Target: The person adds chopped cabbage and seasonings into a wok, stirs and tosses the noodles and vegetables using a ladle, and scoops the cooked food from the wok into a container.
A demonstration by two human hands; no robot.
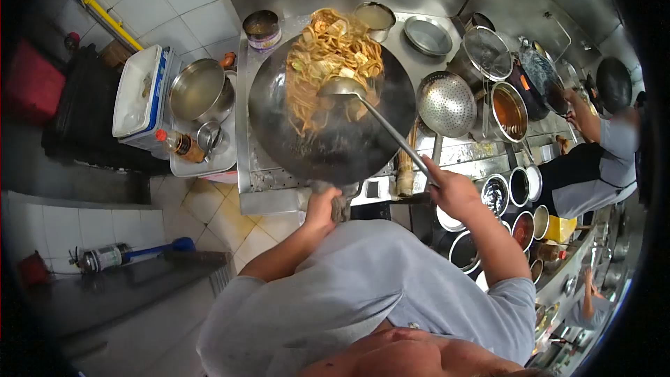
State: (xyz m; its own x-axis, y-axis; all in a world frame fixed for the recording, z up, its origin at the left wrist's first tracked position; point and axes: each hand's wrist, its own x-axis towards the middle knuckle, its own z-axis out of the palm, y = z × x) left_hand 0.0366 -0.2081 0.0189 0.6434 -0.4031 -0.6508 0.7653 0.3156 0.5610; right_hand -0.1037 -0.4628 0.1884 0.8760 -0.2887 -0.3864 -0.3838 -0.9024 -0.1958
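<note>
Left hand point(321, 212)'s grip is closed at the wok point(310, 157)'s near edge; right hand point(455, 194)'s holds the ladle point(396, 134). A jerk could spill noodles point(335, 45) over the wok's far rim.

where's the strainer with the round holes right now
In the head view, the perforated strainer is just right of the wok, left of the pot of orange-brown liquid.

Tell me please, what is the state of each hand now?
Left hand: closed, holding the wok.
Right hand: closed, holding the ladle.
</note>
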